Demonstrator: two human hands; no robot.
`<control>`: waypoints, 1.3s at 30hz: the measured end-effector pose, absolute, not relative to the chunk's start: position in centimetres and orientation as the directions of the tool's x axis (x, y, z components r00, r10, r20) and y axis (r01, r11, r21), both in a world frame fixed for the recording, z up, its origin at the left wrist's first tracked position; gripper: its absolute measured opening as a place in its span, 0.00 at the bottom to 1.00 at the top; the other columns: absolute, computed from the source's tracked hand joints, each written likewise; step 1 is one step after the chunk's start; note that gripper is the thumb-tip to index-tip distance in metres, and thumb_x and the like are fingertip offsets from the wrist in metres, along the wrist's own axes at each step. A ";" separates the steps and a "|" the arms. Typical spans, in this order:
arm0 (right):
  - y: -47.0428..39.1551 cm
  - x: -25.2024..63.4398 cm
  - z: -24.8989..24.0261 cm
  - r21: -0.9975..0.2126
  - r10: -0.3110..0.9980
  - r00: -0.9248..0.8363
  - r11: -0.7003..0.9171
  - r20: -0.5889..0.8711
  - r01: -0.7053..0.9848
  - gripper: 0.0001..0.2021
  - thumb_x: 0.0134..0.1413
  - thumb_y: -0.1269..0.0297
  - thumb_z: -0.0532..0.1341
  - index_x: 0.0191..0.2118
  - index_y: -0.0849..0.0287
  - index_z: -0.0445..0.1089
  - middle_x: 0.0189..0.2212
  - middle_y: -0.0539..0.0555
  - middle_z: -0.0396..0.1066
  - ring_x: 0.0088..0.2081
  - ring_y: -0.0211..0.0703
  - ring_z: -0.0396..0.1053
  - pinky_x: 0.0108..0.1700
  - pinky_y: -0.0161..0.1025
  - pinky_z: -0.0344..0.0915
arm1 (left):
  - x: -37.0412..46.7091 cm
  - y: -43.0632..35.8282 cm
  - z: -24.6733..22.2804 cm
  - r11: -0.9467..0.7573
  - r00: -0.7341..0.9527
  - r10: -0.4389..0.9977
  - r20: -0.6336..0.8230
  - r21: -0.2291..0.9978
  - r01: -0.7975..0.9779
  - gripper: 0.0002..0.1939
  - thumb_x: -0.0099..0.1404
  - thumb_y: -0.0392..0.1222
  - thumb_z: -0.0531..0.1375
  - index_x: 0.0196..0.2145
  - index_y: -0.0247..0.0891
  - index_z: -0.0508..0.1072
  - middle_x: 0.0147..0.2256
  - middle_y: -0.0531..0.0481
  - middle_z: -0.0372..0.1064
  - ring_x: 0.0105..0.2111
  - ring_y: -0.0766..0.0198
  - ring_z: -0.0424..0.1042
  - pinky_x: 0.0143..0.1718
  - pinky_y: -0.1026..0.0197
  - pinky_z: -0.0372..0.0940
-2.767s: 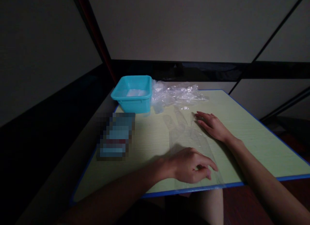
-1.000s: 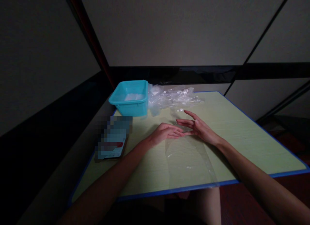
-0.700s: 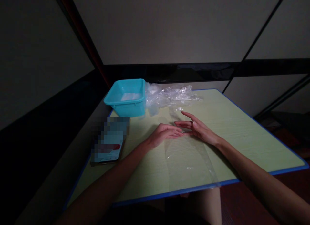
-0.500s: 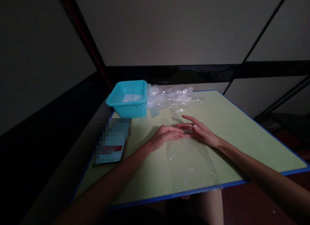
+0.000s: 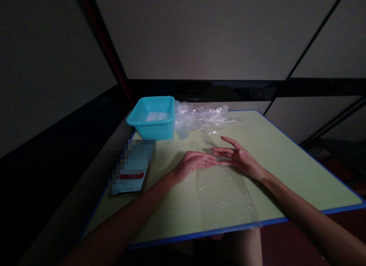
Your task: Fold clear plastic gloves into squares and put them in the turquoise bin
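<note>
A clear plastic bag [image 5: 225, 199] lies flat on the table, its near end reaching over the front edge. Above its far end, my left hand [image 5: 194, 163] has its fingers stretched out to the right. My right hand [image 5: 238, 159] faces it, with fingers spread and pointing left. The fingertips of both hands come close together or touch; which, I cannot tell. Neither hand visibly grips the bag. Beyond them, several crumpled clear plastic bags [image 5: 204, 116] form a loose heap.
A turquoise plastic basket [image 5: 156, 133] with something whitish inside stands at the back left. A phone-like device [image 5: 131, 170], partly pixelated, lies by the left edge. The pale green table [image 5: 291, 163] has a blue rim and meets a wall behind.
My right hand has shifted slightly to the right and its fingers are spread wider. My left hand has stayed nearly in place. The clear bag still lies flat.
</note>
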State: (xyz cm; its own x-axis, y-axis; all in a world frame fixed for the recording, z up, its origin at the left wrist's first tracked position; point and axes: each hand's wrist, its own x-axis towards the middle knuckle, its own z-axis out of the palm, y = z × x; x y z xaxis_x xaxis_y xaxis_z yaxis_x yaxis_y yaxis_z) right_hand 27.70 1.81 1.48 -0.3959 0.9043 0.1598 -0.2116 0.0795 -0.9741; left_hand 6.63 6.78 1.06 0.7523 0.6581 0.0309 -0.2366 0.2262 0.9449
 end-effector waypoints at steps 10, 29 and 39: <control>1.5 27.6 1.5 -0.992 0.851 -0.509 0.101 0.127 -0.078 0.32 0.55 0.48 0.52 0.62 0.52 0.41 0.57 0.62 0.55 0.58 0.50 0.52 0.54 0.55 0.53 | 6.9 6.9 1.2 0.246 0.767 0.637 -0.071 0.962 -0.115 0.24 0.53 0.56 0.60 0.35 0.29 0.75 0.36 0.36 0.74 0.40 0.50 0.72 0.44 0.51 0.61; 1.8 27.6 1.0 -0.980 0.921 -0.353 0.111 0.163 -0.164 0.31 0.52 0.43 0.52 0.59 0.47 0.45 0.55 0.59 0.59 0.54 0.49 0.59 0.48 0.52 0.61 | 6.7 7.2 1.3 0.317 0.737 0.675 -0.010 0.907 -0.278 0.21 0.54 0.53 0.58 0.34 0.29 0.76 0.33 0.38 0.75 0.38 0.51 0.73 0.43 0.54 0.62; 1.7 27.4 1.8 -0.989 0.848 -0.511 0.142 0.142 -0.040 0.31 0.55 0.48 0.53 0.61 0.51 0.43 0.56 0.61 0.55 0.56 0.49 0.55 0.53 0.52 0.55 | 7.0 7.4 0.9 0.372 0.759 0.635 -0.145 0.918 -0.136 0.23 0.53 0.55 0.59 0.32 0.28 0.75 0.33 0.36 0.75 0.38 0.50 0.73 0.45 0.52 0.61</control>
